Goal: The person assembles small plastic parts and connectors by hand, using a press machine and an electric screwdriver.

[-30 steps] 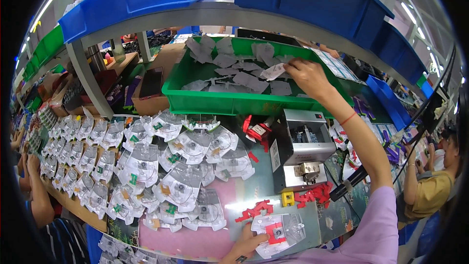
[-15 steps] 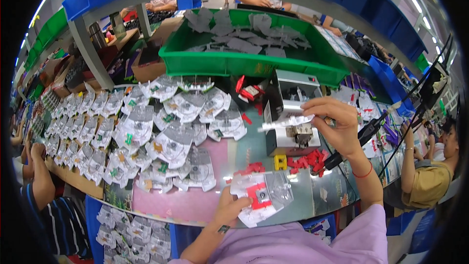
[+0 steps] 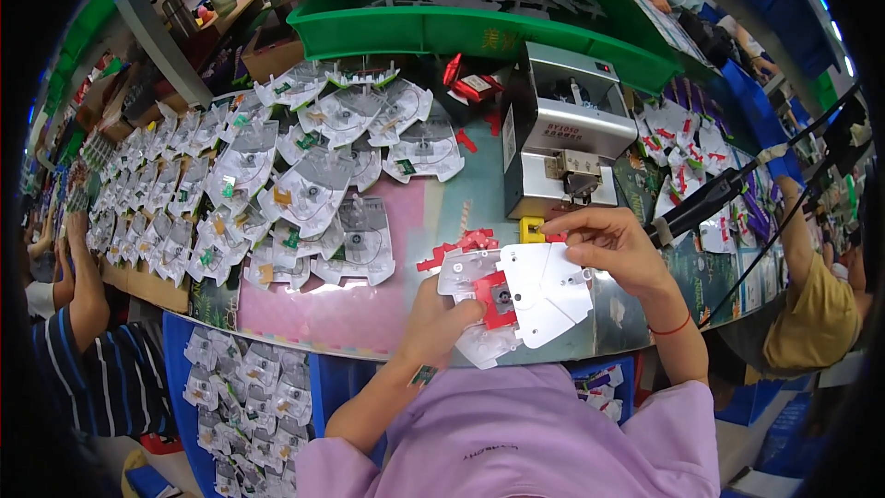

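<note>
My left hand grips the left side of a translucent, white plastic housing, its thumb at a red plastic piece seated in the housing. A dark round part shows in the middle of the red piece. With thumb and fingers my right hand pinches the upper right edge of a flat white plate. The plate lies over the housing's right part and hides it. Whether it is fully seated, I cannot tell.
Beyond my hands stand a silver-and-black machine, a small yellow block and loose red pieces. Many similar housings cover the left. A green bin stands behind. A black rod-shaped tool hangs at right, near a co-worker's arm.
My right hand has come down from in front of the machine with the white plate and laid it over the housing. My left hand still holds the housing. The view has tilted downward.
</note>
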Tool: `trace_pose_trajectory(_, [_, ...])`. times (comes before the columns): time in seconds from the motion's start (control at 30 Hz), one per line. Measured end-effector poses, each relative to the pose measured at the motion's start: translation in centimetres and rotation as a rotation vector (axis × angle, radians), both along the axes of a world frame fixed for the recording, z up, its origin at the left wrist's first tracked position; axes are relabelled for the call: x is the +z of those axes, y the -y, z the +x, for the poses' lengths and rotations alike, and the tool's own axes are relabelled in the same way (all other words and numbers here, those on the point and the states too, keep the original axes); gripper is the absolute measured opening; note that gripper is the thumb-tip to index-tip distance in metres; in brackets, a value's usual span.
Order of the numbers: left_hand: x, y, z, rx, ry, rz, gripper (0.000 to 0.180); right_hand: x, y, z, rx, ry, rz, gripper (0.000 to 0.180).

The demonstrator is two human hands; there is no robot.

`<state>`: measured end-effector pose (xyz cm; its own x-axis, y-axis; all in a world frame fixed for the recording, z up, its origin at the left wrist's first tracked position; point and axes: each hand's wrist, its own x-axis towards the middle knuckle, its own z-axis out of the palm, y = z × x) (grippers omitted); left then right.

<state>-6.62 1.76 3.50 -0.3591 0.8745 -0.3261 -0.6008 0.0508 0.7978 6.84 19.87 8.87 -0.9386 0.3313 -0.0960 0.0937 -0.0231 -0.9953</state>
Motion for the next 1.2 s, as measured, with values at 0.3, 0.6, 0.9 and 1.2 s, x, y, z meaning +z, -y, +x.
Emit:
trace_pose_trajectory(0.3, [-0.8, -0.5, 0.9, -0.013, 0.011, -0.051, 0.032, -0.6, -0.1, 0.9, 0.014, 0.116, 0.070, 0.022])
trace_pose_trajectory(0.6, [0.1, -0.7, 1.0, -0.088, -0.009, -0.114, 0.039, 1.4, 1.7, 2.4, -0.127, -0.115, 0.994, 0.026])
trace_pose_trajectory(0.9, [2.2, -0.9, 1.7, -0.080, 0.026, -0.009, 0.035, 1.1, 2.7, 3.7, -0.064, -0.164, 1.224, 0.022])
trace_pose_trajectory(1.2, [1.9, -1.0, 1.8, -0.133, -0.081, 0.026, 0.030, 0.9, 3.0, 4.5, -0.142, -0.233, 1.223, 0.024])
